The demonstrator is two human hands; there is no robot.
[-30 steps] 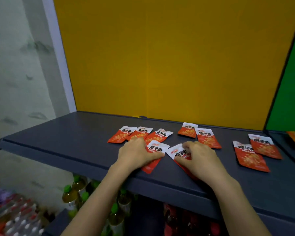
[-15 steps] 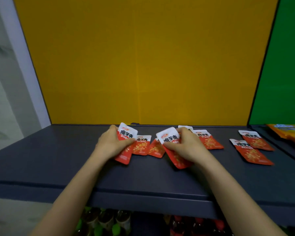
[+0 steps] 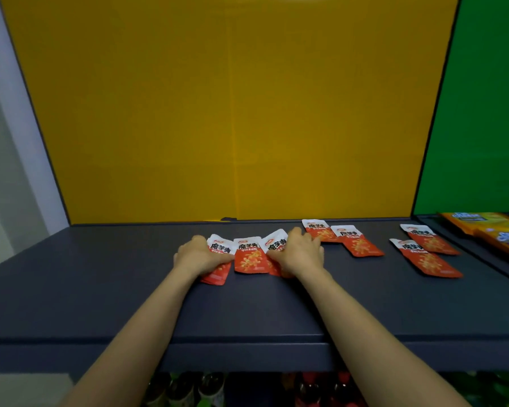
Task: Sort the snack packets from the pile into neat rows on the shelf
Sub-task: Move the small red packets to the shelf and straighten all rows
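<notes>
Red-and-white snack packets lie on the dark grey shelf. My left hand grips a packet at the left end of a short row. A second packet lies flat between my hands. My right hand grips a third packet, tilted up beside it. Right of my hands, two packets overlap near the back wall, the rear one partly hidden by my right hand. Two more packets lie further right.
A yellow back wall rises behind the shelf and a green panel stands to the right. Orange and yellow snack bags lie on the neighbouring shelf at far right. Bottles stand below the shelf's front edge.
Both hands have set their lifted packets down into line with the middle packet, the left at the row's left end, the right at its right. The camera has tilted up and shifted right.
</notes>
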